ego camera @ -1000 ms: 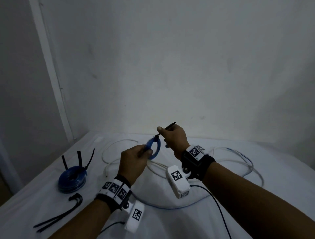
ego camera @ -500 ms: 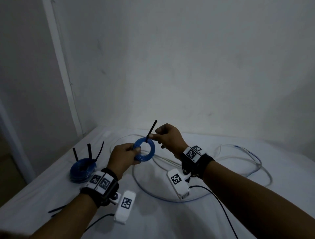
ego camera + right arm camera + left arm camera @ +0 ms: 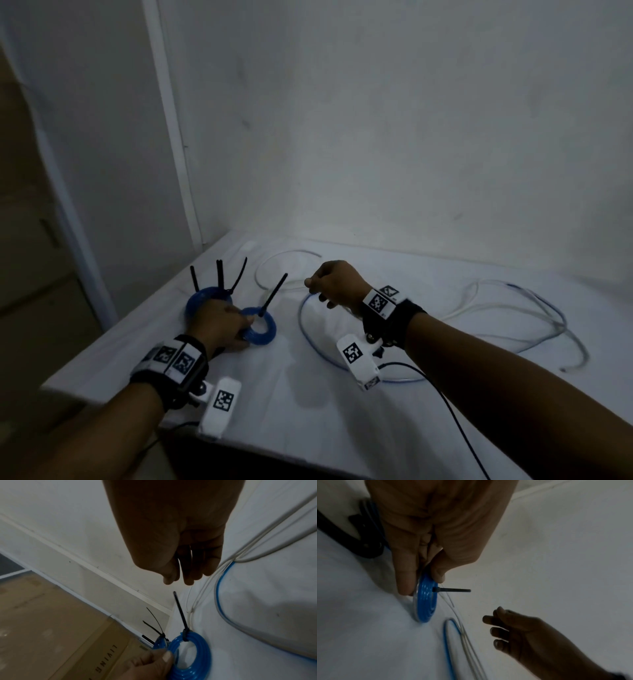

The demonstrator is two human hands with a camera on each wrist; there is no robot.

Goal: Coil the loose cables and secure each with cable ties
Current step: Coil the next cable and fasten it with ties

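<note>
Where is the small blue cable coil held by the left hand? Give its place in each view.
Head: small blue coil lower left of centre, on the table.
Left wrist: left of centre, under the fingers.
Right wrist: bottom centre.
Shared landmark: black cable tie standing up from it.

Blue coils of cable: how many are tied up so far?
2. The small coil is gripped by the left hand on the table; the larger coil, with three ties, sits just behind it.

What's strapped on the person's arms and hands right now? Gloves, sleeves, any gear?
No gloves or sleeves: both forearms are bare. The left hand and right hand each have a black wrist strap with white square-code markers. A white camera block with another marker hangs under each wrist, trailing a thin black cable.
</note>
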